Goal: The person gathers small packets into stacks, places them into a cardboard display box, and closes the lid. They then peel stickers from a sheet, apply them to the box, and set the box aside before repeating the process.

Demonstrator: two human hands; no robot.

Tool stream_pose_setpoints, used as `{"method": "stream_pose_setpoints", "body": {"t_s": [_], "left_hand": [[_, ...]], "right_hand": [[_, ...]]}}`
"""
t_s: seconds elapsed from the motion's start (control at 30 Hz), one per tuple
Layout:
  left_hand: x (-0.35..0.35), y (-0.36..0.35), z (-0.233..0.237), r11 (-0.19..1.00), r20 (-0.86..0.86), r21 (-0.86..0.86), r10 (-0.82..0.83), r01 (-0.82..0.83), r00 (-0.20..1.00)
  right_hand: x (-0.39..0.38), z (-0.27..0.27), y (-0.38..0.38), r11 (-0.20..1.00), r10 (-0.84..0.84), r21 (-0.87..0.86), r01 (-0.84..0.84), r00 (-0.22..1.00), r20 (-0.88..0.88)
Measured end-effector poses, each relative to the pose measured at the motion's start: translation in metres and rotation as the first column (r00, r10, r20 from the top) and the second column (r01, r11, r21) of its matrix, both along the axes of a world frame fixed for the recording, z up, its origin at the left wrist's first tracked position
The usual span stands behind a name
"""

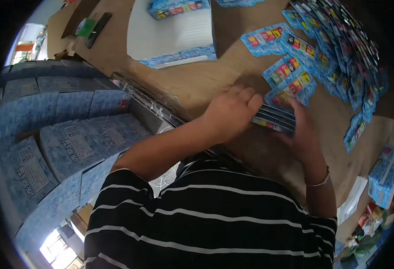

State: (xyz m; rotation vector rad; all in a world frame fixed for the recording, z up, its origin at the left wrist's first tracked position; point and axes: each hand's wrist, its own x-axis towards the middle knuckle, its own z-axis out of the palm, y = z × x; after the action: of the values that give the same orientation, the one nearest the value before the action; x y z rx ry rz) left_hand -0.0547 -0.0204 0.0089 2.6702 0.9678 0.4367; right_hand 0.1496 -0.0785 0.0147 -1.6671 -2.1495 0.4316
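Observation:
Between my two hands is a stack of flat blue-printed packs, seen edge-on near the table's front edge. My left hand is closed at the stack's left end, with the fingers curled and the fingertips hidden. At the right end, my right hand grips the stack between thumb and fingers; it is slightly blurred. Just beyond the stack lie loose blue cards with coloured squares on them. A large fanned pile of the same cards spreads to the right.
An open white-lined box holding some cards stands on the brown table at the back. Many closed blue-printed boxes are stacked at the left. A green tape roll lies at the far left; another blue box is at the right.

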Motion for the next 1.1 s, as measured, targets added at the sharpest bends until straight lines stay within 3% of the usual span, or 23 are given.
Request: {"method": "stream_pose_setpoints", "body": {"t_s": [0.07, 0.17, 0.23, 0.27, 0.3, 0.33, 0.37, 0.43, 0.5, 0.57, 0.6, 0.63, 0.67, 0.7, 0.77, 0.8, 0.87, 0.9, 0.93, 0.97, 1.0, 1.07, 1.1], "left_hand": [[-0.002, -0.005, -0.002, 1.0, 0.068, 0.0, -0.004, 0.004, 0.998], [-0.003, -0.007, -0.001, 0.999, 0.055, -0.041, -0.031, 0.033, 0.998], [-0.004, -0.007, 0.0, 0.982, 0.337, -0.176, -0.007, 0.07, 0.942], [-0.005, -0.008, -0.004, 0.983, 0.336, -0.172, -0.004, 0.065, 0.942], [-0.006, -0.011, -0.013, 0.954, 0.579, -0.3, 0.19, -0.009, 0.793], [-0.007, -0.013, -0.023, 0.9, 0.74, -0.434, 0.378, -0.035, 0.556], [-0.007, -0.015, -0.032, 0.903, 0.742, -0.428, 0.373, -0.036, 0.556], [-0.003, -0.017, -0.04, 0.685, 0.712, -0.689, 0.58, 0.234, 0.396], [-0.007, -0.011, -0.033, 0.646, 0.673, -0.723, 0.578, 0.245, 0.46], [-0.004, 0.0, -0.004, 0.606, 0.63, -0.756, 0.573, 0.246, 0.524], [0.001, 0.009, 0.018, 0.868, 0.561, -0.478, 0.185, 0.133, 0.807], [0.006, 0.014, 0.034, 0.981, 0.239, -0.096, -0.14, 0.167, 0.961], [0.02, 0.009, 0.041, 0.975, 0.022, -0.163, -0.147, 0.149, 0.989], [0.03, 0.008, 0.036, 0.977, 0.023, -0.158, -0.142, 0.144, 0.99], [0.042, 0.007, 0.025, 0.946, -0.291, -0.303, -0.205, 0.113, 0.935], [0.037, 0.011, 0.031, 0.949, -0.294, -0.296, -0.199, 0.109, 0.935], [0.017, 0.024, 0.06, 0.929, -0.216, -0.308, -0.28, 0.207, 0.936], [0.0, 0.034, 0.082, 0.97, -0.178, -0.138, -0.222, 0.199, 0.959], [-0.019, 0.048, 0.108, 0.984, -0.127, 0.032, -0.172, 0.178, 0.977], [-0.037, 0.066, 0.133, 0.994, 0.002, 0.109, -0.007, 0.007, 1.0], [-0.062, 0.097, 0.149, 0.987, 0.168, 0.138, 0.053, -0.076, 0.984], [-0.092, 0.151, 0.159, 0.891, -0.001, -0.224, 0.405, -0.395, 0.914], [-0.095, 0.167, 0.153, 0.892, 0.001, -0.218, 0.407, -0.397, 0.914]], "right_hand": [[0.005, -0.021, -0.009, 0.988, -0.053, -0.156, 0.002, 0.944, -0.325], [-0.005, -0.019, -0.013, 0.997, -0.063, -0.07, 0.035, 0.89, -0.452], [-0.002, -0.032, -0.014, 0.998, -0.052, -0.059, 0.028, 0.878, -0.475], [-0.001, -0.035, -0.014, 0.998, -0.047, -0.05, 0.025, 0.866, -0.498], [-0.002, -0.034, -0.014, 0.999, -0.041, -0.045, 0.021, 0.866, -0.498], [-0.003, -0.032, -0.015, 0.997, -0.066, -0.055, 0.045, 0.864, -0.498], [-0.005, -0.03, -0.015, 0.995, -0.094, -0.065, 0.071, 0.862, -0.499], [-0.006, -0.027, -0.017, 0.993, -0.112, -0.083, 0.081, 0.85, -0.515], [-0.005, -0.024, -0.014, 0.991, -0.128, -0.1, 0.089, 0.837, -0.531], [-0.002, -0.022, -0.01, 0.999, -0.034, -0.051, 0.012, 0.883, -0.469], [-0.001, -0.022, -0.009, 0.999, -0.031, -0.045, 0.012, 0.882, -0.47], [-0.002, -0.024, -0.01, 0.995, -0.081, -0.089, 0.045, 0.887, -0.455], [-0.003, -0.025, -0.011, 0.988, -0.129, -0.135, 0.078, 0.89, -0.437], [-0.004, -0.027, -0.012, 0.989, -0.122, -0.13, 0.072, 0.892, -0.436], [-0.003, -0.029, -0.012, 0.958, -0.233, -0.257, 0.13, 0.875, -0.424], [-0.004, -0.027, -0.01, 0.96, -0.227, -0.25, 0.127, 0.875, -0.427], [-0.009, -0.016, -0.003, 0.999, -0.036, -0.051, 0.006, 0.781, -0.624], [-0.014, -0.003, 0.004, 0.999, -0.04, -0.053, 0.009, 0.779, -0.626], [-0.022, 0.015, 0.018, 0.997, 0.047, 0.074, 0.004, 0.736, -0.676], [-0.032, 0.027, 0.032, 0.98, 0.141, 0.2, 0.006, 0.69, -0.71], [-0.044, 0.032, 0.046, 0.98, 0.136, 0.197, 0.01, 0.689, -0.712], [-0.068, 0.041, 0.076, 0.922, 0.241, 0.362, -0.135, 0.934, -0.265], [-0.085, 0.044, 0.084, 0.92, 0.244, 0.368, -0.136, 0.933, -0.264]]}}
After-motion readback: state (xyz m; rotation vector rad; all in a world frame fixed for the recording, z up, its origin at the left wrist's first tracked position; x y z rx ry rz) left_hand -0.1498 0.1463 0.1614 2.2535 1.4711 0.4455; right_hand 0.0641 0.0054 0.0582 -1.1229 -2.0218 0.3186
